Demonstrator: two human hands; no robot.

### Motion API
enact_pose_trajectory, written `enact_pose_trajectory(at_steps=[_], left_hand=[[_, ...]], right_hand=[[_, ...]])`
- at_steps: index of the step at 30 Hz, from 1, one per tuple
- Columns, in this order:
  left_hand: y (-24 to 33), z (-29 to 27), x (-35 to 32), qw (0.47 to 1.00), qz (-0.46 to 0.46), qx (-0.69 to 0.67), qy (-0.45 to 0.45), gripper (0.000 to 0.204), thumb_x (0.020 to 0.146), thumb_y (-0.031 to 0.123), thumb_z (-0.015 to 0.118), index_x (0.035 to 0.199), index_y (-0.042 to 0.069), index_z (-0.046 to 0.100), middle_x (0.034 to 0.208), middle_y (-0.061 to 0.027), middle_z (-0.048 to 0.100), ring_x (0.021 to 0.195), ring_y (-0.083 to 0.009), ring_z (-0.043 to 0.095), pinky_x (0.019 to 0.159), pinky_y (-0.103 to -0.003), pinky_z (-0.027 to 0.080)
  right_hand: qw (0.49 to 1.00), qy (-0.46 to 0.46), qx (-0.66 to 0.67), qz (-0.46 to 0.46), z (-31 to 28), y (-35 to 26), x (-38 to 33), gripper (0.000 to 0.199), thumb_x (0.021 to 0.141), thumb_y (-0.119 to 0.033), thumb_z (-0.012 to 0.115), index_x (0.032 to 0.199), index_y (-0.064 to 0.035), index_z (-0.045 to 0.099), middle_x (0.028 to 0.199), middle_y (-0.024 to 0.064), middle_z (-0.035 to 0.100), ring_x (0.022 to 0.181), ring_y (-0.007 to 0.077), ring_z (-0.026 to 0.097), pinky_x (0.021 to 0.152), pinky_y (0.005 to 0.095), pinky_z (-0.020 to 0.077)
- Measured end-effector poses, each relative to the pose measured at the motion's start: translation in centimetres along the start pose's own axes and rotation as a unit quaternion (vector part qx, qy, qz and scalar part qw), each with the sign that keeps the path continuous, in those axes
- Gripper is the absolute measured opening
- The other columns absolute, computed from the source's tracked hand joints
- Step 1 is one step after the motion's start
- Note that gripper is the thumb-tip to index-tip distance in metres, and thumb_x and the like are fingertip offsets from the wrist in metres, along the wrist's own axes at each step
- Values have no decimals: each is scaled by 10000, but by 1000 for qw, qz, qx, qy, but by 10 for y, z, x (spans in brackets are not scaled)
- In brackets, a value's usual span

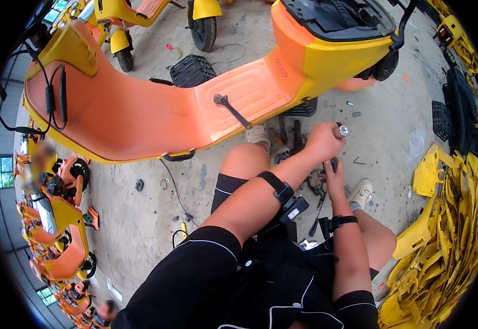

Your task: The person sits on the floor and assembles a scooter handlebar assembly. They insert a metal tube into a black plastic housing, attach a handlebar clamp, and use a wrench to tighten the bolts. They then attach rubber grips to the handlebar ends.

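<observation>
My left hand [324, 141] is closed around a thick cylinder with a bright round metal end [343, 131]; its full shape is hidden in the fist. Just below, my right hand [335, 176] is closed at a small dark piece [333, 163] that I cannot make out. Both hands are low between my knees, beside dark metal parts [297, 135] on the floor. A long thin tool with a dark handle [314, 227] points up toward my right hand. On the orange footboard of a yellow scooter [326, 60] lies an adjustable wrench [232, 111].
Yellow body panels [447, 241] are piled at the right. Behind the scooter sits a black basket [192, 71], near a red-handled tool [170, 47]. A hex key [359, 161] lies on the concrete. More scooters [63, 241] line the left, where people are partly visible.
</observation>
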State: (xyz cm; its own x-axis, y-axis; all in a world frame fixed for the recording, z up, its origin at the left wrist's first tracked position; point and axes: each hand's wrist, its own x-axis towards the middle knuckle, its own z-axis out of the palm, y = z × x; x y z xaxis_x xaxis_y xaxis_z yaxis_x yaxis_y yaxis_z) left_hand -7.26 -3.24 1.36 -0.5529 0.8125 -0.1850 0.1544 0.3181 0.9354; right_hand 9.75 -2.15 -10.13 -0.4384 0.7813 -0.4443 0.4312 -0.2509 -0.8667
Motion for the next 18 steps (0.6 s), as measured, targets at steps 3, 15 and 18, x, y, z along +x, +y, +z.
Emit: enact_pose_trajectory(at_steps=[3,15,18], left_hand=[[6,-3,-4,1000,-7,19,-8,228,782,207,704,805,-3,618,779,-212,655,787,-432,631,712,-454,519],[-5,-11,10,1000,9,3,-9,256,802,236,721,867,-8,679,778,-172,693,748,-269,665,710,-387,528],[-4,-16,14,1000,7,-8,6,251,803,233,709,857,-10,672,755,-178,687,714,-292,676,692,-381,526]], right_hand=[[998,42,-14,35,4,-22,10,461,906,-346,704,1168,-7,534,877,83,643,666,165,643,535,296,490],[993,-50,-18,109,-43,-37,4,428,815,-158,705,1116,92,533,782,109,634,636,167,619,555,317,492],[989,-65,-67,111,-54,-14,5,507,815,-156,702,1213,94,512,808,112,647,649,170,622,580,315,498]])
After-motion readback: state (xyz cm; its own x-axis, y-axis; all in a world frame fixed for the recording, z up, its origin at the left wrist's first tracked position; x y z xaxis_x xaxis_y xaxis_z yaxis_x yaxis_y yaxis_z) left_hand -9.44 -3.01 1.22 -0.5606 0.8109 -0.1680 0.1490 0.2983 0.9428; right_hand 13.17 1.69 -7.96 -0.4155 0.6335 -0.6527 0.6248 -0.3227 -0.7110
